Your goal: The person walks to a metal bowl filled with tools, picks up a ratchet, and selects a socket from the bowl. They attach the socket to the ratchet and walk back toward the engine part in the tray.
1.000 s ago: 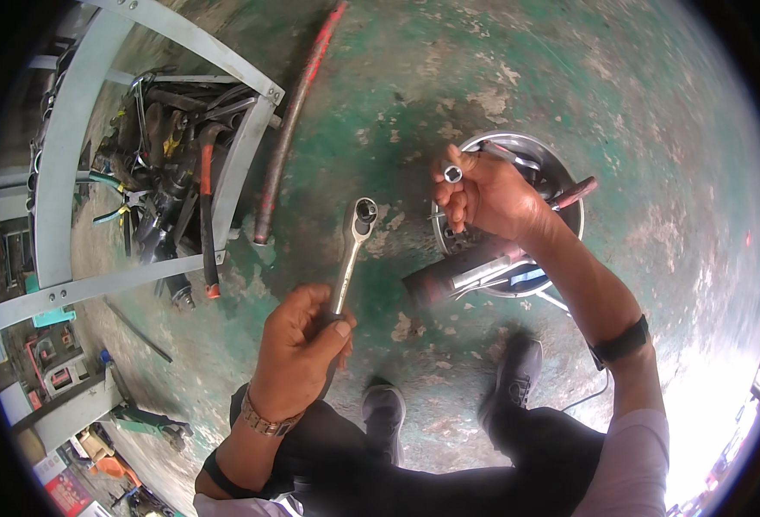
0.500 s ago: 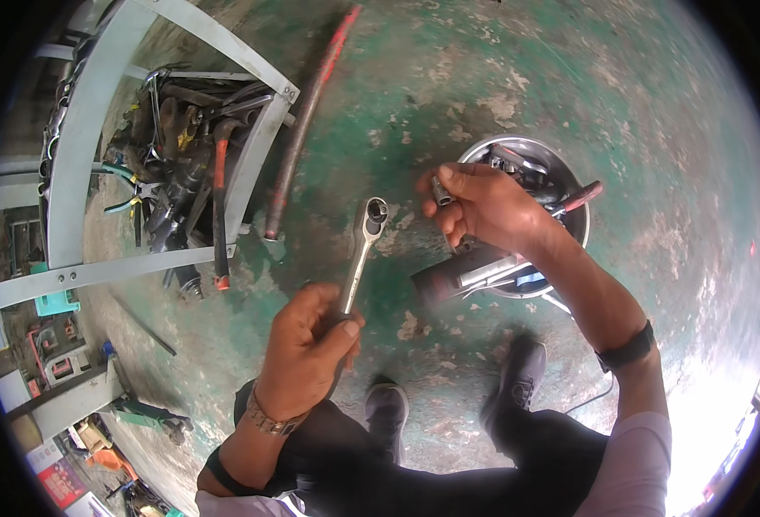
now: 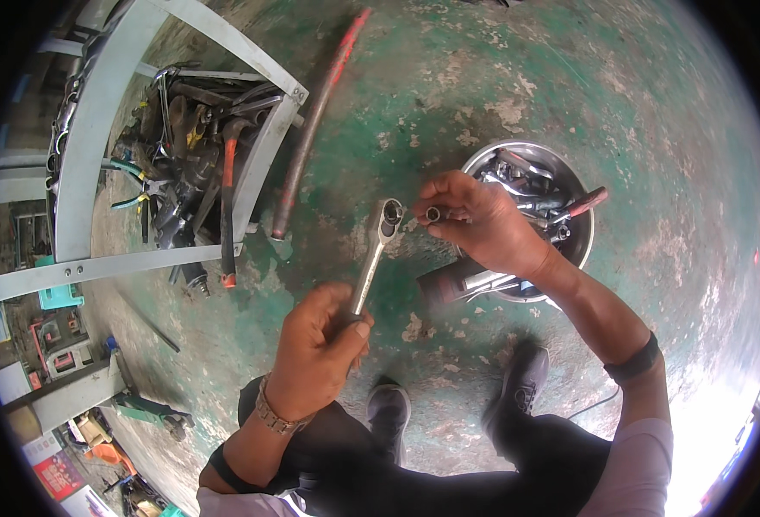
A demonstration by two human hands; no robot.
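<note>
A silver ratchet wrench [image 3: 370, 269] is held upright by its dark handle in my left hand [image 3: 315, 345], which is closed round it. The ratchet's round head, with its square drive, points away from me. Close to the right of that head, my right hand [image 3: 494, 226] pinches a small silver socket [image 3: 433, 214] between thumb and fingers. The socket's hollow end faces the ratchet, and a narrow gap separates the two. Behind my right hand stands a round metal bowl [image 3: 588, 233] full of tools, among them a red-handled tool [image 3: 583, 202] lying over its rim.
On the left, a grey metal frame [image 3: 77, 172] holds a heap of hand tools, with an orange-handled hammer [image 3: 228, 202] across its edge. A long red-tipped pipe [image 3: 318, 121] lies on the worn green floor. My shoes [image 3: 389, 414] are below my hands.
My right hand has moved left with the socket, turning it toward the ratchet. The ratchet has shifted slightly right, so the two are now much closer.
</note>
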